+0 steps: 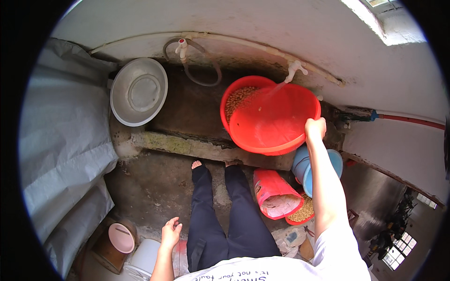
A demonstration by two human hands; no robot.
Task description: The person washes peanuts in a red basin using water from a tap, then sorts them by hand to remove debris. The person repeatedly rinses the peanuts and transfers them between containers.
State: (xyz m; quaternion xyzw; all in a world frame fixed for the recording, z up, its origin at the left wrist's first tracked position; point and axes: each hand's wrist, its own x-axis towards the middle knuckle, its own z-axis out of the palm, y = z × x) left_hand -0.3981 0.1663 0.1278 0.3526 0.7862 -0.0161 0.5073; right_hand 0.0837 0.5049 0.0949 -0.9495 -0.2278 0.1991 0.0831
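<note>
My right hand (315, 128) grips the rim of a red plastic basin (272, 123), which is tilted beneath a running white tap (294, 70). A stream of water (277, 90) falls into that basin, where a small pale piece (259, 109) and a dark speck show. Partly covered by it is a second red basin (223, 105) holding many unshelled peanuts (237, 100); the rest of its contents is hidden. Down beside my left leg, my left hand (171, 232) hangs empty with its fingers loosely apart.
A metal basin (121, 93) leans at the left near another tap (182, 47) with a hose (218, 70). A concrete curb (197, 149) crosses before my feet. Blue buckets (335, 163), a red sack (272, 186) and a peanut-filled red container (299, 222) stand at right.
</note>
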